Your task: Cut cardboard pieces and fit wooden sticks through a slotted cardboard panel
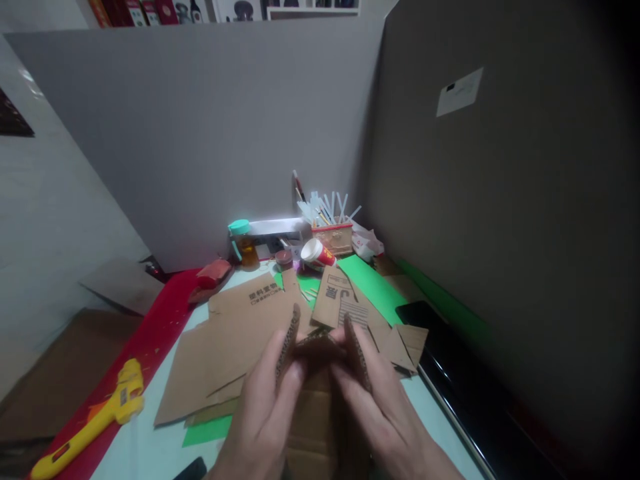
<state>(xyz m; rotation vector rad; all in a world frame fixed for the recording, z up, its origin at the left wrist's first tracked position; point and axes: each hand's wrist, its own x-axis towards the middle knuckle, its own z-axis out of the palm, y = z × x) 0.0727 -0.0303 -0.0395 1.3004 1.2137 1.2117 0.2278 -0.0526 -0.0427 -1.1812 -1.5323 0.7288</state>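
Between both hands is a folded piece of cardboard with two raised side flaps, its corrugated edges facing up. My left hand grips the left flap, thumb on the inner face and fingers outside. On the other side, my right hand pinches the right flap in the same way. The lower part of the piece runs down toward the bottom edge between the wrists. Just beyond the hands lie flat cardboard sheets and a smaller printed cardboard piece.
A yellow glue gun lies at the left on red cloth. A dark, glossy flat object lines the right side. Behind stand a teal-lidded bottle, a tipped paper cup and a box of white sticks, before a grey partition.
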